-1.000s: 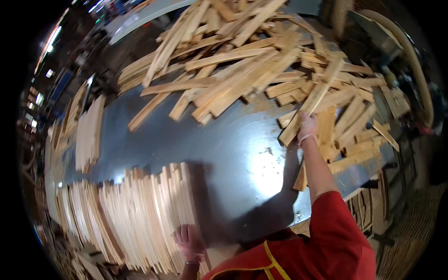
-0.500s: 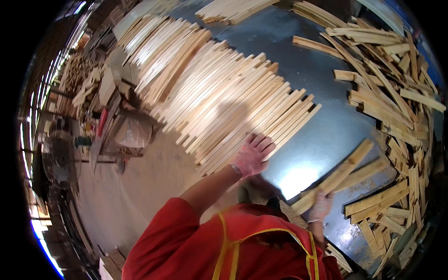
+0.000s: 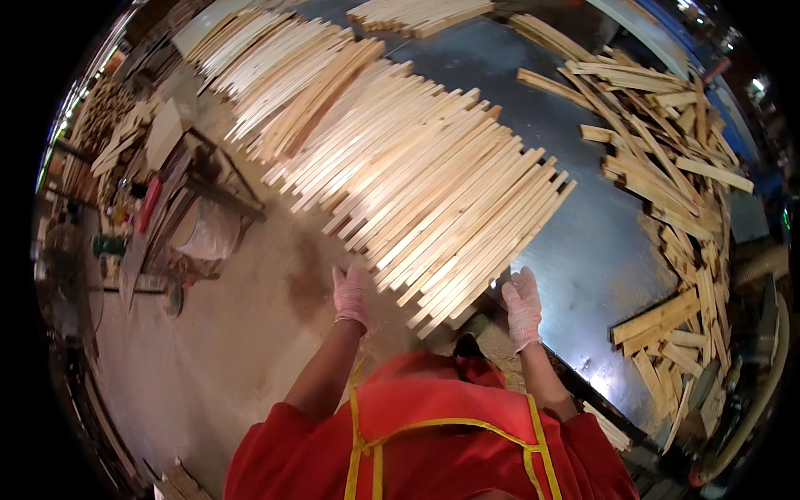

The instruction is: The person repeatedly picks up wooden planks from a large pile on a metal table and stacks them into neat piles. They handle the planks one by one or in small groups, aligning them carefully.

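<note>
A broad row of pale wooden strips lies side by side across the dark metal table, their near ends jutting past its edge. My left hand, in a pale pinkish work glove, is off the near left ends of the row, empty, with thumb and fingers apart. Beside the near right end of the row is my right hand, gloved alike. Its fingers point up and away, and I see no strip in it. Whether its fingertips touch the outermost strip cannot be made out.
Loose wooden offcuts are heaped along the table's right side. Thicker boards lie across the row farther left, and another strip stack sits at the far edge. A cluttered stand is on the floor at left.
My right hand moved up and left to the row, and the two boards it held have left that spot. My left hand moved off the strips, leftward. The view shifted slightly.
</note>
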A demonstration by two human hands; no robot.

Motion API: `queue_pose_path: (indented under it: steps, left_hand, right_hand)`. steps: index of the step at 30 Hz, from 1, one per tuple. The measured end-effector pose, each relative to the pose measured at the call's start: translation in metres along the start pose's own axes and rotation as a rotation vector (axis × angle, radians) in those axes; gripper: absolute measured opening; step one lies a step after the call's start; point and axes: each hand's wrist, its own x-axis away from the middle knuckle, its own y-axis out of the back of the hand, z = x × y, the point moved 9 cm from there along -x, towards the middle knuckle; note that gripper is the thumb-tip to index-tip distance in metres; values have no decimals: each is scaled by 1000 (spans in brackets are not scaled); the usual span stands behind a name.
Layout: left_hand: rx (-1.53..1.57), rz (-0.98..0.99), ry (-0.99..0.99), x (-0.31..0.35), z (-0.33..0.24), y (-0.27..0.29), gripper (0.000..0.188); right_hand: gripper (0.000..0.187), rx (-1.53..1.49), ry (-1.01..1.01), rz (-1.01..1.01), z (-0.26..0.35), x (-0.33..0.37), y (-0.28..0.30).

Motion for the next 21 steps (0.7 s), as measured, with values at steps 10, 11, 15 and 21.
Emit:
queue_pose_path:
  steps: [10, 11, 15, 21]
  left_hand:
    - [-497, 1055, -325, 155, -3, -98, 52]
    - [-628, 1052, -473, 153, -16, -113, 55]
    - [-900, 808, -215, 109, -82, -220, 60]
    - [-1402, 751, -551, 128, -78, -353, 77]
  right_hand:
    - [84, 255, -13, -123, 31, -77, 83]
    - [85, 329, -56, -109, 34, -80, 86]
    - [86, 63, -127, -118, 18, -104, 114]
    - [80, 733, -199, 50, 55, -155, 92]
